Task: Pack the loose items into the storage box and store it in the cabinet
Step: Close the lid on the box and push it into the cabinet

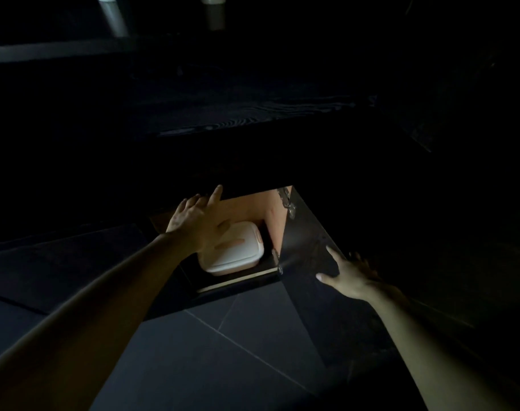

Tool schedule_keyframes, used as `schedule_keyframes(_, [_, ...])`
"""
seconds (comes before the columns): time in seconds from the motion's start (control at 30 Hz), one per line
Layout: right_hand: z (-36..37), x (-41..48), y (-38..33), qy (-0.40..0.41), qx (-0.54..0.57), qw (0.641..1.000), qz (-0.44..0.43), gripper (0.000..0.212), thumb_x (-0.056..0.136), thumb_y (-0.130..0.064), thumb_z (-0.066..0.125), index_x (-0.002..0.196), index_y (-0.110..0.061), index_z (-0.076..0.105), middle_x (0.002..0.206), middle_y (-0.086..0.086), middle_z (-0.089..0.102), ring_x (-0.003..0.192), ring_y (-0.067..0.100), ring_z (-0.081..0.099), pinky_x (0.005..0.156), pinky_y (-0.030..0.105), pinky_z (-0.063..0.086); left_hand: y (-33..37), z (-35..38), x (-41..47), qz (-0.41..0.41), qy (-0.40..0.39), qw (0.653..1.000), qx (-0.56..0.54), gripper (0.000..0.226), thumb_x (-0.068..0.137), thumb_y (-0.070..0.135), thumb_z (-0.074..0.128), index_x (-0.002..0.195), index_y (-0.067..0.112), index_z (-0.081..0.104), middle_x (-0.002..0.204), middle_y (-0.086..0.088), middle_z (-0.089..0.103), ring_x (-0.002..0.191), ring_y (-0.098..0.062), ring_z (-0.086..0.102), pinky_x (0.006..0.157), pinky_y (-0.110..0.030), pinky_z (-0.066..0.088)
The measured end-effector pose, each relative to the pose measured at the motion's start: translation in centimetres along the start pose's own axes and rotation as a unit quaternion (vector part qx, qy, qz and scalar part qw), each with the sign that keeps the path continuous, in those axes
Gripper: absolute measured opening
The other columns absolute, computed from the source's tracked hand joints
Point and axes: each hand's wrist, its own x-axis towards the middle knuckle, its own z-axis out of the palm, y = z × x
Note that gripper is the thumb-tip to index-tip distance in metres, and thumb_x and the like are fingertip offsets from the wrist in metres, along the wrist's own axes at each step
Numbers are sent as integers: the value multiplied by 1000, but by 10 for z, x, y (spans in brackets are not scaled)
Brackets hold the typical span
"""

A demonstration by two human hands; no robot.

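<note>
The scene is very dark. The white storage box, with its lid on, sits inside the open cabinet, on the bottom shelf near the right inner wall. The left hand is spread with released fingers above the left part of the box; if it touches the lid, I cannot tell. The right hand is also released, fingers spread, and rests flat against the dark cabinet door, which stands open at the right. Below is a dark tiled floor.
</note>
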Motion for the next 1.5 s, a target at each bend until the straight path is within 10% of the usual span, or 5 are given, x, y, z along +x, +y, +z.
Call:
schedule_keyframes(0.33, [6, 2, -32, -20, 142, 989, -48, 95, 69, -55, 69, 144, -31, 16, 151, 7, 23, 136, 30, 25, 107, 44, 31, 3, -5, -1, -15, 9, 1000, 15, 76, 90, 49, 42, 146, 21, -2, 123, -16, 57, 116, -32, 50, 98, -36, 33])
schedule_keyframes(0.73, [39, 15, -180, -129, 271, 940, -162, 97, 60, -63, 64, 141, -38, 18, 149, 2, 29, 131, 25, 36, 101, 39, 36, -88, -7, -24, -57, 31, 998, 11, 63, 90, 53, 38, 142, 22, 24, 151, -8, 24, 133, -30, 29, 108, -38, 24])
schedule_keyframes(1.07, [97, 36, -269, -77, 107, 971, -201, 111, 75, -47, 67, 131, -50, -28, 130, 22, -51, 130, 50, -26, 109, 57, 7, -191, -7, -33, -102, 68, 992, -31, 60, 88, 47, 47, 139, 19, 32, 142, -11, 39, 127, -31, 38, 102, -39, 31])
schedule_keyframes(1.33, [71, 67, -287, -37, 289, 934, -209, 106, 73, -29, 74, 140, -41, -7, 152, 18, -16, 134, 38, 24, 81, 32, 48, -203, 13, -27, -126, 76, 988, -43, 58, 89, 43, 48, 138, 14, 34, 138, -13, 42, 124, -33, 40, 99, -42, 35])
schedule_keyframes(1.5, [49, 88, -299, -35, 416, 893, -170, 66, 77, -16, 69, 124, -25, 24, 140, 15, 30, 98, 14, 41, 57, 16, 28, -199, 17, -26, -162, 83, 982, -50, 58, 90, 43, 47, 138, 14, 32, 136, -13, 43, 124, -32, 40, 97, -40, 35])
